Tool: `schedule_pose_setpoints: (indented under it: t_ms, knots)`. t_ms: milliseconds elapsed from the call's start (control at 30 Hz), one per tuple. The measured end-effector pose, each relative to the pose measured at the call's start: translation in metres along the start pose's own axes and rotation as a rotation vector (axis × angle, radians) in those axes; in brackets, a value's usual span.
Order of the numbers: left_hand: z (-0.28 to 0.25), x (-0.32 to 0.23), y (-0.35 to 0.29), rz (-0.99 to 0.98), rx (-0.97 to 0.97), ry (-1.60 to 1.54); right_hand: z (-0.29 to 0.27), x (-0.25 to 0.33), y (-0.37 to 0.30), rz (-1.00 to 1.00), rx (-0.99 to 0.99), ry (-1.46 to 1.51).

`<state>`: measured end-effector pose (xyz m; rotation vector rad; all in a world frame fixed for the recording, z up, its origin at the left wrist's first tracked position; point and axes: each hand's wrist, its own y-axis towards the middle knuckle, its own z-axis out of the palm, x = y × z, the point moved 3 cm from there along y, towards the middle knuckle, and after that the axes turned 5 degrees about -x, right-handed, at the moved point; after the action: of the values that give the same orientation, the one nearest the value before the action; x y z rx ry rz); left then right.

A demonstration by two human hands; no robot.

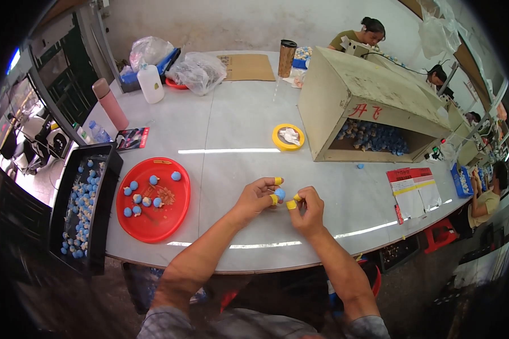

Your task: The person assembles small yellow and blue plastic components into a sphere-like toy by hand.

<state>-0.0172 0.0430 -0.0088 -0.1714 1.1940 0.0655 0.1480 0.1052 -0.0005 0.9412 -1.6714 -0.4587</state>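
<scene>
Between the taped thumb and forefinger of my left hand (255, 199) is a small round blue piece (280, 194), held just above the table. Close to its right side, my right hand (309, 216) is closed in a pinch; whatever its fingertips hold is too small to make out. Yellow tape wraps fingertips on both hands. To the left, a red round plate (131, 224) carries several similar blue pieces with pale parts. Further left, a long black tray (112, 169) contains many more of them.
A beige box (331, 107) with an open front, full of blue pieces, stands at the back right. Nearby lie a yellow round dish (277, 139) and red-and-white papers (411, 189). A pink bottle (111, 104), white jug (150, 85) and brown tumbler (287, 59) line the back. Other people sit beyond.
</scene>
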Motion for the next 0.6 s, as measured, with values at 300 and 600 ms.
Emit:
schedule_pose_setpoints:
  t_ms: [300, 600]
  knots:
    - [-0.026, -0.043, -0.017, 0.193, -0.405, 0.531, -0.017, -0.002, 0.000, 0.055, -0.067, -0.067]
    - [-0.125, -0.103, -0.106, 0.239, -0.845, 1.949, -0.007, -0.003, 0.002, 0.141, -0.131, -0.036]
